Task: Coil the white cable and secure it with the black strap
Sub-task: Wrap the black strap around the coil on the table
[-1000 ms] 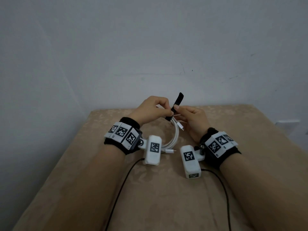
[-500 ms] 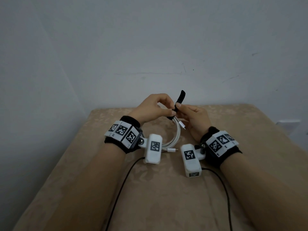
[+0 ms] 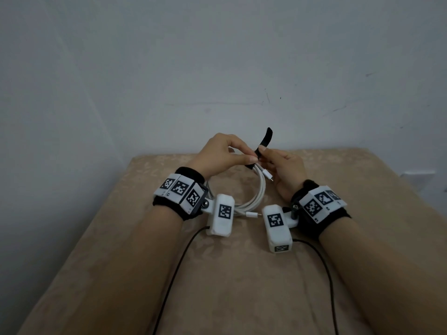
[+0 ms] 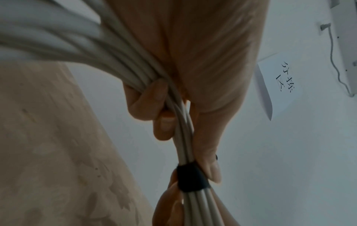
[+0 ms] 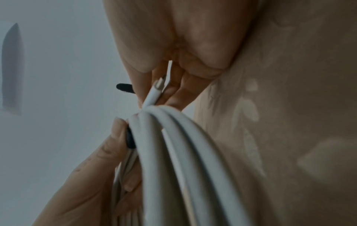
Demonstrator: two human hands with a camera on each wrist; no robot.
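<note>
**Both hands on the coiled cable, strap partly wrapped**

My left hand [image 3: 219, 154] is closed around the coiled white cable [image 3: 260, 189], fingers curled over the bundled strands and thumb pressing them from the other side; the left wrist view shows the strands running through that grip. My right hand [image 3: 284, 169] pinches the black strap [image 3: 264, 141] where it meets the bundle, its other fingers curled behind the cable. In the left wrist view the strap [image 4: 192, 178] forms a band across the gathered strands, with fingertips on both sides of it. In the head view the strap's free end stands up and to the right above the hands, not fastened down.

The coil hangs from the two hands toward me, its loop lying between my wrists above the beige tabletop [image 3: 242, 286]. One plug [image 3: 268, 175] sticks out just beside my right palm; another plug [image 3: 252, 214] points right at the near side of the loop. Beyond the far edge of the tabletop is a plain pale wall [image 3: 217, 68].
</note>
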